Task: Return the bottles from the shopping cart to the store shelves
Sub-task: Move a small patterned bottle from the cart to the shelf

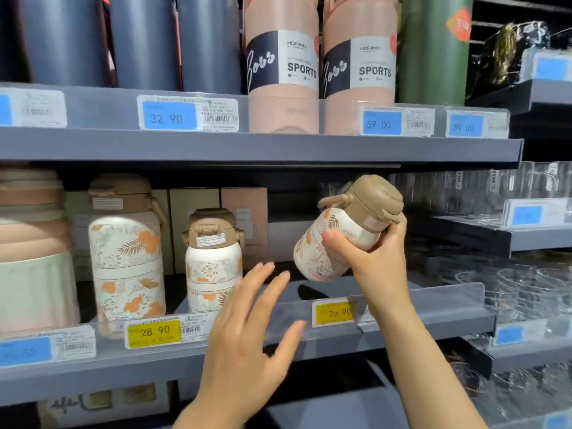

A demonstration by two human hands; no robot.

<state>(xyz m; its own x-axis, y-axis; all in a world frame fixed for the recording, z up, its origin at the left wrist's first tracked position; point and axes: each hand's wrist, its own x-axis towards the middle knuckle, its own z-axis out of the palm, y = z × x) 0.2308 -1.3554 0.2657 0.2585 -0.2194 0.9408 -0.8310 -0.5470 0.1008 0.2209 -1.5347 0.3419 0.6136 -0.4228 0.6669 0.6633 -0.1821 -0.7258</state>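
Head view: right hand [376, 252] grips floral bottle [337, 230], tilted above shelf [433, 314]; left hand [247, 329] spread, empty.

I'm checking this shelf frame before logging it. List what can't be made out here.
- Head view: the shopping cart is out of frame.
- Yellow price tag under the held floral bottle: last digit blurred by the clear strip.
- Blue tag at lower left: digits too faint.
- Right hand covers part of the bottle.
- Left hand is motion-blurred.
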